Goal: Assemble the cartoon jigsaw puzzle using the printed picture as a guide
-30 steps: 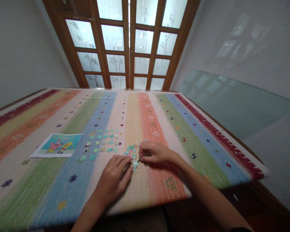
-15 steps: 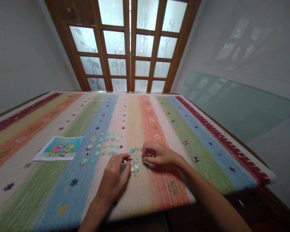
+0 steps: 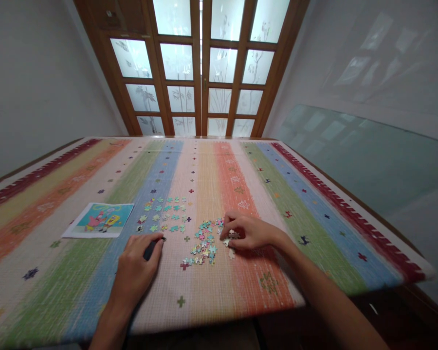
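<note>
My left hand (image 3: 138, 260) is closed in a pinch just below the spread-out puzzle pieces (image 3: 175, 216), which lie in loose rows. A small dark edge shows at its fingertips, apparently a puzzle piece mostly hidden by the fingers. To the right, a heap of puzzle pieces (image 3: 204, 243) lies jumbled on the cloth. My right hand (image 3: 248, 231) is at the heap's right edge, its thumb and index finger pinching a pale puzzle piece (image 3: 226, 241). More face-down pieces lie under and beside these fingers.
A printed cartoon picture (image 3: 100, 221) lies flat left of the rows. The striped tablecloth (image 3: 211, 301) covers the table, whose front edge is close to me. Wooden doors with frosted panes (image 3: 200, 68) stand beyond, and a glass panel (image 3: 350, 146) leans at the right wall.
My left hand has moved left from the heap to just below the rows, uncovering the heap's lower left part. My right hand stays by the heap. The view has shifted slightly.
</note>
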Demonstrator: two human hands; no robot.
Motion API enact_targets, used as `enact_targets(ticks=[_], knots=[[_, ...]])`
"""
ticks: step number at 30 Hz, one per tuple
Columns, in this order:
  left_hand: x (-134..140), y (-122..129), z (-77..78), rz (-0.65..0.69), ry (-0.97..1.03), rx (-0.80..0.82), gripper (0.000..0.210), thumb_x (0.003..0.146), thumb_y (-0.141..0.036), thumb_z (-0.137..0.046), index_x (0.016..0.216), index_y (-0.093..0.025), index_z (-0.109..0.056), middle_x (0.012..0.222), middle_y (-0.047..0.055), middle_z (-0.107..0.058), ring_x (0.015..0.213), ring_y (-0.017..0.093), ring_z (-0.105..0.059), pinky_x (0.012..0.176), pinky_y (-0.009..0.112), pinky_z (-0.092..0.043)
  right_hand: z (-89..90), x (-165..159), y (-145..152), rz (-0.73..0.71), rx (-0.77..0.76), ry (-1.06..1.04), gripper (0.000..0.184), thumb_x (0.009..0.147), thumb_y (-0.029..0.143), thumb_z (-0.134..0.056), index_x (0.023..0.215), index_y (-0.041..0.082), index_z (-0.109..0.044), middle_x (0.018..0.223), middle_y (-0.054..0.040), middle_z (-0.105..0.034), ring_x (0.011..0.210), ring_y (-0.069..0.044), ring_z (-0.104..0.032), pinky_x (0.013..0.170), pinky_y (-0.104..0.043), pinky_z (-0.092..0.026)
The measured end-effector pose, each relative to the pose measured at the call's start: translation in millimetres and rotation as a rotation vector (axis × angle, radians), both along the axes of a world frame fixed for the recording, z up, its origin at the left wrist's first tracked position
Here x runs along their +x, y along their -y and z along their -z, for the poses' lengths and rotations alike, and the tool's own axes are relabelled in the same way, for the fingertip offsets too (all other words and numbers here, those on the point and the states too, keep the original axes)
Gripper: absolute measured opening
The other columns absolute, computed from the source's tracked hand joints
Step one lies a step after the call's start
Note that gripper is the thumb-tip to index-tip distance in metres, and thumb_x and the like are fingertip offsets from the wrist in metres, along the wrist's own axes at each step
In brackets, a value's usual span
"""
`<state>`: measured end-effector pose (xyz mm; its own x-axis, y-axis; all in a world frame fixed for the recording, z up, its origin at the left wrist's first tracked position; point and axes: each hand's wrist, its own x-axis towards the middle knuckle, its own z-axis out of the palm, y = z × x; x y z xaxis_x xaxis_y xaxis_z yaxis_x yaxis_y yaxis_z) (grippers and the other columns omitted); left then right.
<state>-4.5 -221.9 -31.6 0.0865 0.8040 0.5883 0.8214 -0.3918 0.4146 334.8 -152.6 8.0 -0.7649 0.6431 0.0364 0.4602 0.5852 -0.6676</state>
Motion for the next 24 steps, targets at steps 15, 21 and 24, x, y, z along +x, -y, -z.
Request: enact_targets(ticks=[15, 21, 24], knots=[[5.8, -3.4, 8.2, -0.053, -0.067, 0.063, 0.023, 0.102, -0.036, -0.051, 0.095, -0.024, -0.070, 0.087, 0.006, -0.073, 0.084, 0.029, -0.061, 0.080, 0.044, -0.052, 9.0, -1.4, -4.8, -0.016, -0.052, -0.001, 0.012, 0.087, 0.015, -0.076, 0.098, 0.018, -0.079, 0.094, -0.0037, -0.061, 0.087, -0.016, -0.059, 0.083, -0.031, -0.050], [6.5, -4.0, 8.0, -0.040, -0.091, 0.080, 0.019, 0.101, -0.031, -0.051, 0.095, -0.024, -0.067, 0.088, 0.006, -0.072, 0.083, 0.030, -0.060, 0.079, 0.045, -0.051, 6.2, -1.5, -5.6, 0.015, -0.034, -0.058, 0.006, 0.088, 0.015, -0.074, 0.091, 0.019, -0.077, 0.099, -0.0055, -0.064, 0.093, -0.018, -0.061, 0.088, -0.033, -0.050], [7.1, -3.4, 5.9, -0.034, -0.099, 0.087, 0.017, 0.101, -0.030, -0.051, 0.101, -0.023, -0.066, 0.090, 0.006, -0.072, 0.084, 0.029, -0.061, 0.081, 0.045, -0.051, 3.3, -2.0, -6.1, 0.023, -0.029, -0.070, 0.009, 0.089, 0.013, -0.069, 0.088, 0.019, -0.075, 0.087, -0.0035, -0.066, 0.084, -0.016, -0.060, 0.081, -0.032, -0.049]])
